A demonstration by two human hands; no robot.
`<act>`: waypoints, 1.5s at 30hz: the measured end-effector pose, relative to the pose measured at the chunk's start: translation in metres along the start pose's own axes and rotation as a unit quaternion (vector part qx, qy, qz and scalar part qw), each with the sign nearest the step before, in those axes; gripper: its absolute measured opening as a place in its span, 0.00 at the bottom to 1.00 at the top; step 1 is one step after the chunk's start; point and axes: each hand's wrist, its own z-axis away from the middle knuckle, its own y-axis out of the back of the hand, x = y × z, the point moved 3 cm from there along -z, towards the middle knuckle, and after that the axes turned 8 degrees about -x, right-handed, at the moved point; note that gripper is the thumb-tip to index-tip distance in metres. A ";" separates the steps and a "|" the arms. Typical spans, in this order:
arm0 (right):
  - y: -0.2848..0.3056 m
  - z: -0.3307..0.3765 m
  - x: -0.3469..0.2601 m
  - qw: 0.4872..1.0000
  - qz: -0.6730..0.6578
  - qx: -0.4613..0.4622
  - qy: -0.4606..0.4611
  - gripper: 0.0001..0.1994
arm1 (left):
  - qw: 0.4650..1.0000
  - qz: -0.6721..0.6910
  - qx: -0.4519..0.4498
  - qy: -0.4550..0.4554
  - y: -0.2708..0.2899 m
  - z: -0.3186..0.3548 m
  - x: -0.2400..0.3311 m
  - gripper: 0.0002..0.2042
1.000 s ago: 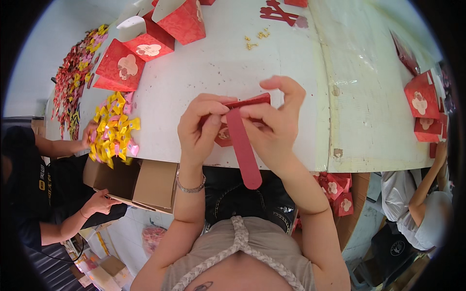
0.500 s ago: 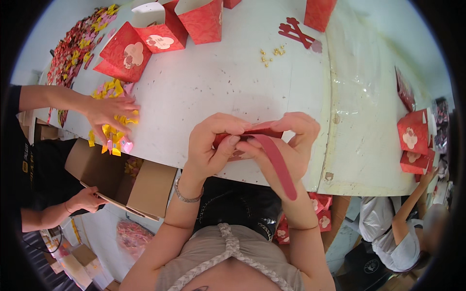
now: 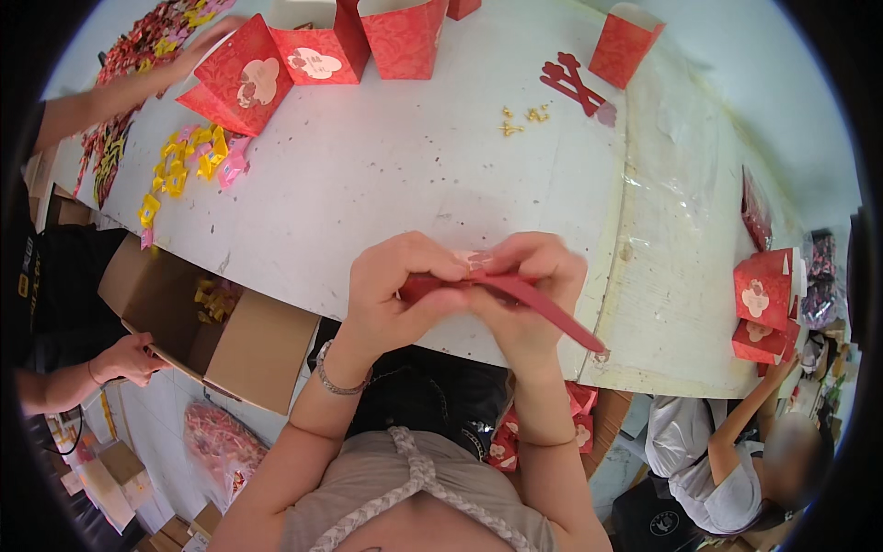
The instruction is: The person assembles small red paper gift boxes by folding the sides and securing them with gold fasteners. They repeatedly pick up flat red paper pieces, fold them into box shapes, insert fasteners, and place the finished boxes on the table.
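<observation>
Both my hands meet at the table's near edge around a small red paper box point(image 3: 420, 285) with a pale flower-shaped label; most of it is hidden by my fingers. My left hand point(image 3: 397, 290) is closed, pinching the box's left side between thumb and fingers. Closed on the opposite side is my right hand point(image 3: 529, 294), its thumb tip near the left one. From between the hands a narrow red strip point(image 3: 563, 320), like a paper handle, sticks out over my right hand, its rounded end free. How the strip joins the box is hidden.
Red boxes point(image 3: 400, 41) stand along the far side. Gold fasteners point(image 3: 524, 120) and red strips point(image 3: 572, 85) lie beyond my hands. At left, a co-worker's hand point(image 3: 138, 359) grips a carton point(image 3: 262, 354) near wrapped candies point(image 3: 175, 170). Another person sits at right by red boxes point(image 3: 763, 294).
The strip has swung outward to the right as my hands stay pinched on the box. The co-worker's upper hand has left the candies and reached farther back; fewer candies lie there.
</observation>
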 end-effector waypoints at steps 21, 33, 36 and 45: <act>0.000 -0.011 -0.012 0.966 0.134 -0.043 0.217 0.18 | 0.971 -0.204 0.014 0.127 0.010 -0.066 0.039 0.12; 0.006 -0.004 -0.009 0.951 0.137 -0.017 0.277 0.15 | 0.879 -0.378 -0.289 0.044 0.007 -0.087 0.046 0.14; 0.003 0.000 -0.007 0.946 0.139 0.024 0.290 0.15 | 0.935 -0.170 -0.181 0.252 0.013 -0.067 0.043 0.12; 0.001 0.002 -0.010 0.955 0.123 0.043 0.268 0.15 | 0.947 -0.107 -0.163 0.253 0.018 -0.052 0.041 0.09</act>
